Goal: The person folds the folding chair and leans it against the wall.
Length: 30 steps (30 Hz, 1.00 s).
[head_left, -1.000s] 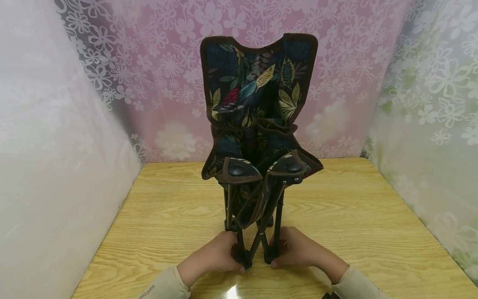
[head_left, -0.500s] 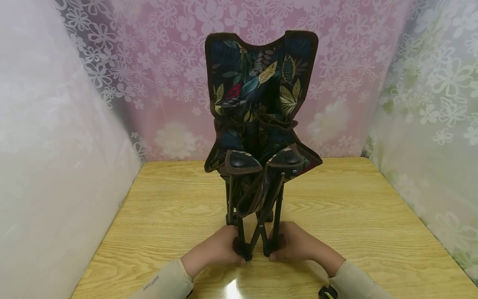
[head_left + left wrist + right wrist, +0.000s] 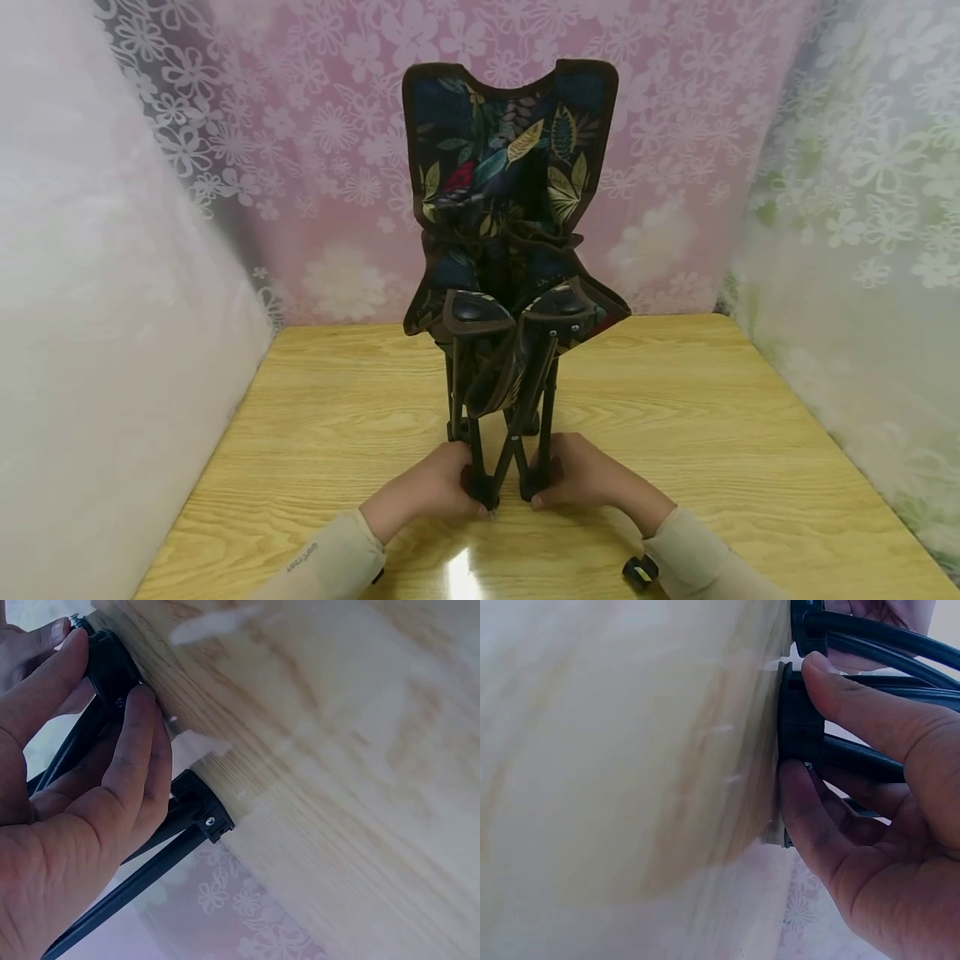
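Observation:
A small folding chair [image 3: 510, 167] with dark leaf-print fabric stands upright on the table, its black legs drawn close together and the seat cloth bunched. With thumb and fingers, my left hand [image 3: 431, 483] grips the plastic foot [image 3: 111, 667] of the near left leg, close to the tabletop. On the other side my right hand [image 3: 588, 475] pinches the near right foot [image 3: 802, 720], thumb on one side and fingers on the other. Another foot [image 3: 202, 806] of the chair rests on the wood beyond the left fingers.
The wood-grain table [image 3: 322, 400] reaches back to a pink flowered curtain [image 3: 337, 167]. Pale sheets hang along the left side [image 3: 112, 292] and right side [image 3: 847, 275].
The chair has slid a little farther from me across the table, with both hands moving along at its near feet. Their hold looks the same.

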Tool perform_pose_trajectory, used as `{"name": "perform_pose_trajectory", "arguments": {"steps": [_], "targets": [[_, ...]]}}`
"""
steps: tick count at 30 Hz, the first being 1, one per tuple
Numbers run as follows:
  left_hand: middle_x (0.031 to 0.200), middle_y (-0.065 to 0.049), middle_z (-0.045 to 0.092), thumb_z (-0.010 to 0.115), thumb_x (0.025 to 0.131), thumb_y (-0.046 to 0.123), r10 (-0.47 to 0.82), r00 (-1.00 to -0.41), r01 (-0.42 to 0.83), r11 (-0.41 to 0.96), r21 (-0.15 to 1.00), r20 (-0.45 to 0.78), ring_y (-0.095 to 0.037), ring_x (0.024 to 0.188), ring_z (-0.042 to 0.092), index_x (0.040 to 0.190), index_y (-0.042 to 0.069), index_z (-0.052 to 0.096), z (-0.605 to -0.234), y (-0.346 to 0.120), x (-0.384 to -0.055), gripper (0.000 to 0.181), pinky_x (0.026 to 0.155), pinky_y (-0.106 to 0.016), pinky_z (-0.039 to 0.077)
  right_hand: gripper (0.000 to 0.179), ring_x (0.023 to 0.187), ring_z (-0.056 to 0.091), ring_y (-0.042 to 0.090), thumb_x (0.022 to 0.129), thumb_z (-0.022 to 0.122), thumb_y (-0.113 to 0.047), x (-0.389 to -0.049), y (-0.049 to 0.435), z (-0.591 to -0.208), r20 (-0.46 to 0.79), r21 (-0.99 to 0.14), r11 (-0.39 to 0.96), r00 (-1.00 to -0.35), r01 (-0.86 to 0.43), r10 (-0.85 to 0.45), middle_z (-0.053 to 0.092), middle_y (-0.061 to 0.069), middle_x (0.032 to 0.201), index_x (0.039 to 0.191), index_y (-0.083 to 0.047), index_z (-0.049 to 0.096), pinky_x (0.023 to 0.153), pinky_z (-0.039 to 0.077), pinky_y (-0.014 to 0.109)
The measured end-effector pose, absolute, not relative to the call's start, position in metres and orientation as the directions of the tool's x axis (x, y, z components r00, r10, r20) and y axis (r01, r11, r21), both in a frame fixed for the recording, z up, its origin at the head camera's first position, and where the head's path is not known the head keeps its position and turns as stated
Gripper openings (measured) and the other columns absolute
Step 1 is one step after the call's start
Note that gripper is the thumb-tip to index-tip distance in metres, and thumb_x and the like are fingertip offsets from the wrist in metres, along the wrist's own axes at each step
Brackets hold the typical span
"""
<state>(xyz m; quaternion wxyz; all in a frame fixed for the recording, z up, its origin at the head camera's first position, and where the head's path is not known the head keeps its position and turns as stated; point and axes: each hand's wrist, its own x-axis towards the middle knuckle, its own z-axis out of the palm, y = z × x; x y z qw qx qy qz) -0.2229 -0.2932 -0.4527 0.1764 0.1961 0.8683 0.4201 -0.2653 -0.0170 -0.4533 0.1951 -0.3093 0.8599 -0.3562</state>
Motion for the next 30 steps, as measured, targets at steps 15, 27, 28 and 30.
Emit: {"name": "perform_pose_trajectory", "arguments": {"steps": [15,27,28,30], "targets": [[0.083,-0.002,0.069,0.094,0.076,0.012,0.495,-0.852,0.195,0.601,0.775,-0.170,-0.010,0.070,0.057,0.091,0.004,0.072,-0.452,-0.297,-0.237,0.028,0.065,-0.027,0.051,0.032,0.072,0.064,0.008,0.078,0.097,-0.023,-0.276,-0.018,-0.453,-0.109,-0.720,0.571,-0.749,-0.394,-0.654,0.074,-0.002,0.088,0.099,-0.012,0.075,0.065,0.054,0.027],[0.085,0.000,0.071,0.094,0.078,0.012,0.488,-0.860,0.207,0.604,0.770,-0.151,-0.010,0.075,0.061,0.092,0.007,0.072,-0.452,-0.297,-0.239,0.027,0.071,-0.029,0.054,0.035,0.074,0.065,0.012,0.078,0.097,-0.022,-0.281,-0.021,-0.452,-0.127,-0.727,0.582,-0.762,-0.363,-0.635,0.075,0.003,0.088,0.101,-0.007,0.076,0.065,0.055,0.029],[0.086,0.000,0.071,0.094,0.078,0.012,0.486,-0.861,0.206,0.606,0.768,-0.152,-0.010,0.075,0.061,0.092,0.007,0.072,-0.453,-0.296,-0.240,0.027,0.071,-0.029,0.054,0.035,0.074,0.065,0.012,0.077,0.098,-0.022,-0.281,-0.021,-0.453,-0.128,-0.725,0.585,-0.764,-0.363,-0.632,0.075,0.003,0.088,0.101,-0.007,0.076,0.066,0.055,0.029],[0.086,-0.001,0.071,0.094,0.078,0.012,0.481,-0.863,0.202,0.610,0.766,-0.156,-0.011,0.076,0.060,0.092,0.006,0.072,-0.453,-0.296,-0.241,0.027,0.071,-0.029,0.053,0.034,0.075,0.066,0.012,0.078,0.097,-0.022,-0.283,-0.021,-0.454,-0.127,-0.720,0.588,-0.763,-0.369,-0.634,0.075,0.002,0.089,0.100,-0.008,0.076,0.067,0.056,0.029]]}}
